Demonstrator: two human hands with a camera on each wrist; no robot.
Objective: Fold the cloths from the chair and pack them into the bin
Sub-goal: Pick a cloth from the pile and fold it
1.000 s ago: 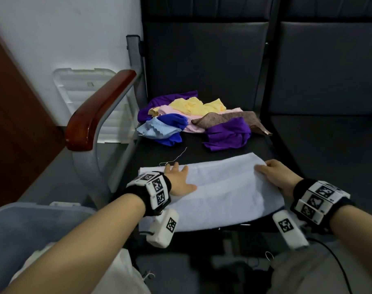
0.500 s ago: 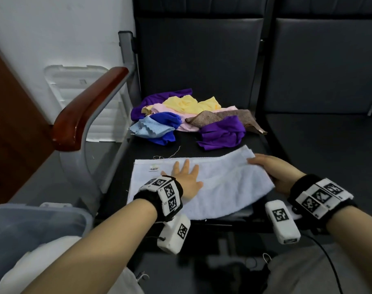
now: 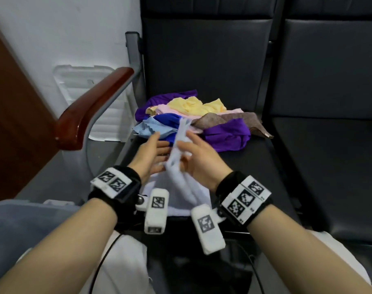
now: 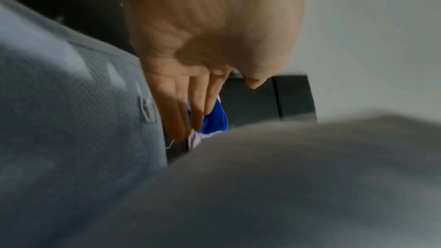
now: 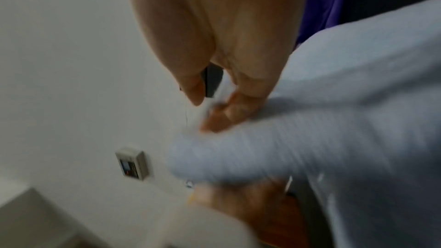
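Note:
A white towel (image 3: 182,185) lies at the front of the black chair seat (image 3: 255,177). Its right part is lifted and stands upright between my hands. My right hand (image 3: 196,154) grips that raised edge, thumb and curled fingers round it; the right wrist view shows the same towel (image 5: 322,129) in my right hand (image 5: 214,107). My left hand (image 3: 154,152) is beside the fold, fingers straight, resting on the lower layer; in the left wrist view its fingers (image 4: 181,105) point down along the towel (image 4: 71,101). Further back lies a loose pile of cloths (image 3: 189,109): purple, yellow, pink, blue, brown.
A grey plastic bin (image 3: 21,225) stands at the lower left by my knee. The chair's wooden armrest (image 3: 91,109) rises on the left, with a white lid (image 3: 79,85) leaning on the wall behind it. A second black seat (image 3: 329,155) adjoins on the right.
My right hand has lifted the towel's right end and swung it leftwards towards my left hand. The towel, flat before, now stands folded up between both hands.

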